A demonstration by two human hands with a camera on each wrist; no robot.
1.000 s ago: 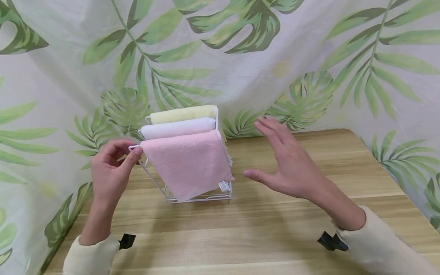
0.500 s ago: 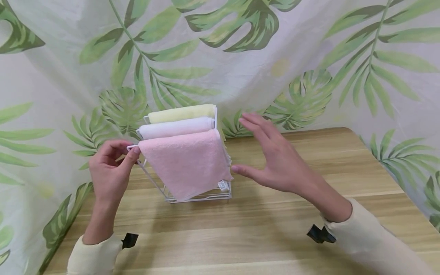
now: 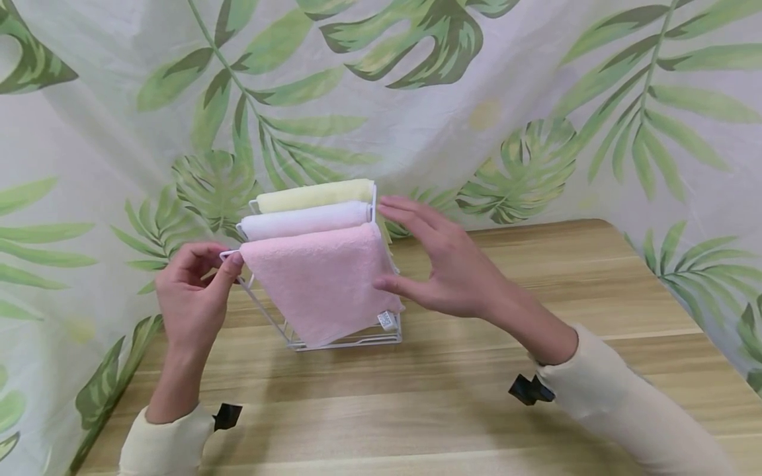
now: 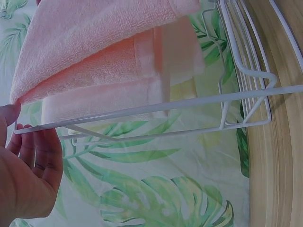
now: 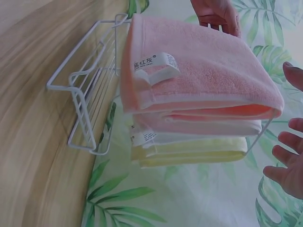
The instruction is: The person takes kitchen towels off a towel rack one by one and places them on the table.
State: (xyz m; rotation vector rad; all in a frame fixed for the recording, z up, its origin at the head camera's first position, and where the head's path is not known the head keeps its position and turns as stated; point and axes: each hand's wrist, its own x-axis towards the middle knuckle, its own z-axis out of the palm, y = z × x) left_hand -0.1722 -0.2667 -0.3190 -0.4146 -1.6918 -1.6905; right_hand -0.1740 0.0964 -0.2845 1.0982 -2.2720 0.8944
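Observation:
A white wire rack [image 4: 189, 102] stands on the table, draped with three small towels. Frontmost hangs the pink towel [image 3: 321, 284], with a white label [image 3: 387, 320] at its lower right corner. Behind it are a white towel [image 3: 306, 223] and a pale yellow towel [image 3: 315, 196]. My left hand [image 3: 193, 297] pinches the left end of the rack's front top rail between thumb and fingers. My right hand [image 3: 449, 268] is spread at the rack's right side, its thumb overlapping the pink towel's edge in the head view. In the right wrist view a gap separates its fingers [image 5: 284, 144] from the towels.
The wood-grain table [image 3: 464, 410] extends in front of the rack and to its right. Behind it hangs a pale cloth [image 3: 428, 145] printed with green leaves. Small black pieces [image 3: 530, 390] sit at both sleeve cuffs.
My right hand has moved left, from well clear of the rack to its right side. The left hand keeps its grip on the rail, and the rack and towels stay almost in place.

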